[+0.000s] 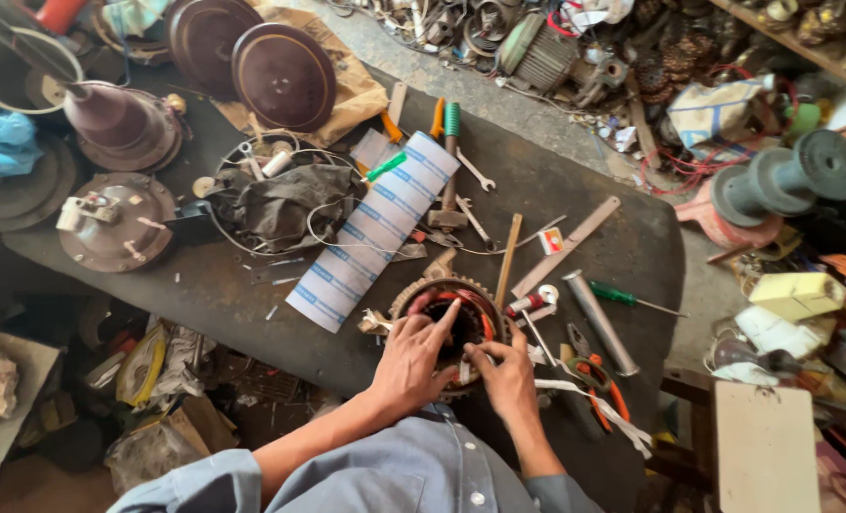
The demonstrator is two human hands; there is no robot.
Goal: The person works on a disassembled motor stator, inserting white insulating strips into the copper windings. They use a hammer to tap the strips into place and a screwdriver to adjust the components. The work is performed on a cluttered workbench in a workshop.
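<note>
Left hand (410, 366): resting loosely on the stator ring (447, 318), forefinger reaching inside.
Right hand (506, 375): pinching the copper winding (485, 328).
Progress: windings partly seated, tucking ongoing.

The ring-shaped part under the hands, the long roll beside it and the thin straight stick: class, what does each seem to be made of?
Ring-shaped part under the left hand and right hand: probably rusty steel, brown and toothed at the rim, with reddish wire inside, perhaps copper.
Long roll: likely paper or thin plastic sheet, matt white with blue print, curled at the end.
Thin stick: apparently bare wood, pale tan.
</note>
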